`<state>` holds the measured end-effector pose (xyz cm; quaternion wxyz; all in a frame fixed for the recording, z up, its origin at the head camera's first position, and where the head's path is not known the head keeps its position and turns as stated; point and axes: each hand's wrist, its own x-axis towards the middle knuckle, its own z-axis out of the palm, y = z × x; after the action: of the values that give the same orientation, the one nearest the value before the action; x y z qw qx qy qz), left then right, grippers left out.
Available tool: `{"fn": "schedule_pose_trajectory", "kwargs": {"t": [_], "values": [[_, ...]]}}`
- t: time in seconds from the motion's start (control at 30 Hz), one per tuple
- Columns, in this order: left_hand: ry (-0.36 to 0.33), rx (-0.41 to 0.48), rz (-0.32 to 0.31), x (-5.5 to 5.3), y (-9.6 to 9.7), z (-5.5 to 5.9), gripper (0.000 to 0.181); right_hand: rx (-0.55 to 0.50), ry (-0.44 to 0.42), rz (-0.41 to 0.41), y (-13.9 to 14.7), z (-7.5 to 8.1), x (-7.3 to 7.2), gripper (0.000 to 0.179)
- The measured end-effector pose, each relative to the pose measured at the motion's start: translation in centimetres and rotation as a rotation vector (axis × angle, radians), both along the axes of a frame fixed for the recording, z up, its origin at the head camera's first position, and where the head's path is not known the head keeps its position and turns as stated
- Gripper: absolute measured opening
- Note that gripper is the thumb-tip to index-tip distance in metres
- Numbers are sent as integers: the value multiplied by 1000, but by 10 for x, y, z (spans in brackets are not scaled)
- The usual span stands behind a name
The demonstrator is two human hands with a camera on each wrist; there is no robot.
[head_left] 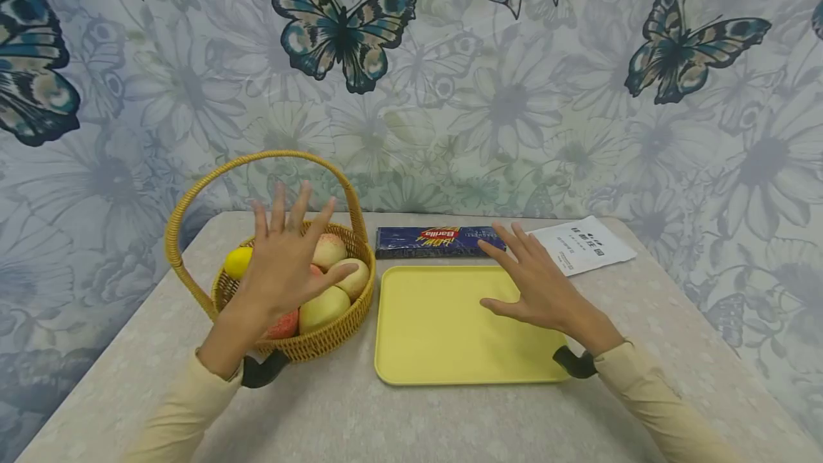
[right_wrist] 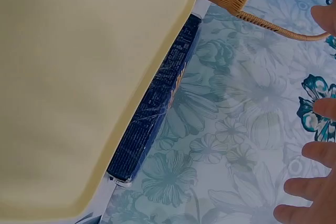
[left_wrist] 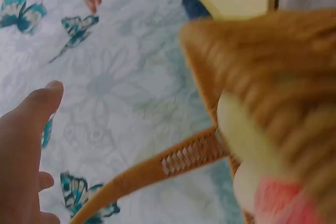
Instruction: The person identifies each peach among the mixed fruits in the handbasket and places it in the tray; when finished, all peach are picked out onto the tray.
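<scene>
Left hand and right hand, fingers spread, hover seemingly above basket and tray.

Left forearm and right forearm, both in pale yellow sleeves, extend forward from the lower edge of the head view, angled inward. Left hand raised, fingers straight and fanned upward, thumb out toward the right side. Right hand likewise extended, well apart from the left, fingers spread up and leftward, thumb pointing inward.

flowered backdrop — teal butterflies — pale, mottled tabletop
</scene>
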<state>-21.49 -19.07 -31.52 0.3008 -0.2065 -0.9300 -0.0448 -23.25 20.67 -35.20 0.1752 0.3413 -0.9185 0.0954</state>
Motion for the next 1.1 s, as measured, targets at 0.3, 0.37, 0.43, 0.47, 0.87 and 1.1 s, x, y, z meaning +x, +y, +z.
{"fn": "schedule_pose_trajectory", "kwargs": {"t": [0.3,0.37,0.43,0.47,0.87,1.1], "values": [[298,193,91,6,-44,30,94,-42,-81,34,-13,-1,-1,86],[292,280,107,9,-54,35,91,-60,-107,57,-16,-2,-2,86],[262,373,122,12,-63,39,87,-71,-120,79,-20,-2,-3,87],[243,414,129,14,-67,41,86,-76,-125,89,-22,-2,-3,88],[265,510,240,19,-82,42,50,-139,-188,193,-53,-2,-9,86],[303,495,257,17,-85,42,30,-199,-269,248,-74,-5,-14,84]]}}
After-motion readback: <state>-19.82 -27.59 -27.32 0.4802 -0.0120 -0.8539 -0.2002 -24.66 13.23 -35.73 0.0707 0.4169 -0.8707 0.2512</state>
